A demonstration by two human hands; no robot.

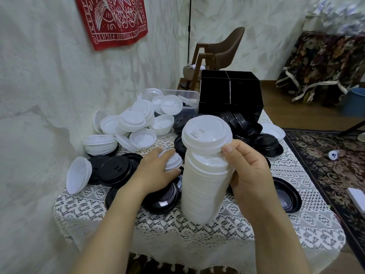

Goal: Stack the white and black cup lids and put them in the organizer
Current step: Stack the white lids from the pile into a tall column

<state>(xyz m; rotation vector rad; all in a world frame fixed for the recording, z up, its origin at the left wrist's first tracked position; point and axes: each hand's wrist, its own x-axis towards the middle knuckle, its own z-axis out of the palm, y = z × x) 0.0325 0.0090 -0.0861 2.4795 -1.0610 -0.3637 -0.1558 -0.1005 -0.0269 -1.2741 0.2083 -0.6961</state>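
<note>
Tall stack of white lids gripped by curled right hand, single white lid pinched by left hand just left, black organizer seen far behind.

Saw a white lace cloth draped over the surface. Beyond the far edge, spotted a brown chair; past the far left corner, a red printed banner pinned to the wall. Off the right edge, found a floral rug, a blue bucket and a flower-patterned cover farther back.
</note>
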